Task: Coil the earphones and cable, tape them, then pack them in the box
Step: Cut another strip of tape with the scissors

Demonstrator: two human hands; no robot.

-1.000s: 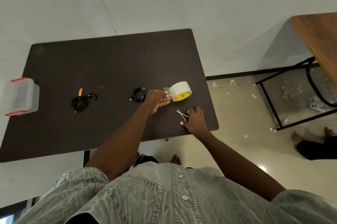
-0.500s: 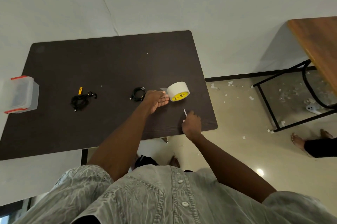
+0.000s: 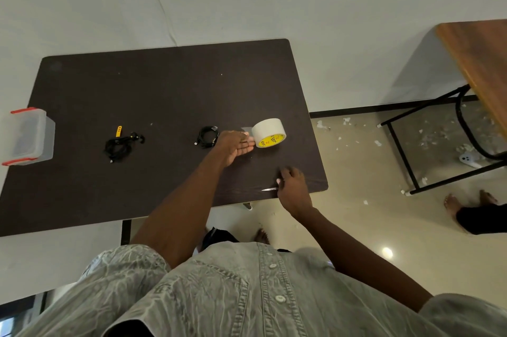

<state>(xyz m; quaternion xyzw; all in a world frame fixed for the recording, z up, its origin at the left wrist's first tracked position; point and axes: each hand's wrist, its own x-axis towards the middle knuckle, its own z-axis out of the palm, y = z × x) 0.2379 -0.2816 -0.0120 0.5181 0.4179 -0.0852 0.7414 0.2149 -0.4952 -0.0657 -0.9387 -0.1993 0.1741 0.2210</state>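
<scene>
Head view. The tape roll [image 3: 269, 132] stands on its rim near the right edge of the dark table [image 3: 164, 84]. Its core axis runs roughly from the far edge toward the near right corner, and the yellow printed core faces the near side. A short pulled strip of tape extends from the roll toward the left.

The coiled cable [image 3: 207, 137], black and wound into a small compact loop, lies flat just left of the roll, with one connector end pointing toward the left edge. The earphones [image 3: 120, 145], also black, form a looser bundle farther left, toward the left edge. A small yellow tab [image 3: 118, 131] lies just beyond this bundle, its long axis running toward the far edge. The clear box [image 3: 27, 137], with red latches, sits at the left edge and partly overhangs it.

The left hand [image 3: 237, 143] lies between the cable and the roll. Its palm is turned up and its fingers are straight, with the fingertips at the free tape strip against the roll. Whether they pinch the strip cannot be told.

The right hand [image 3: 292, 185] is near the near right corner. Its fingers are curled round the scissors [image 3: 270, 188]. The blades project from the hand toward the left, roughly parallel to the near edge and low over the table surface.
</scene>
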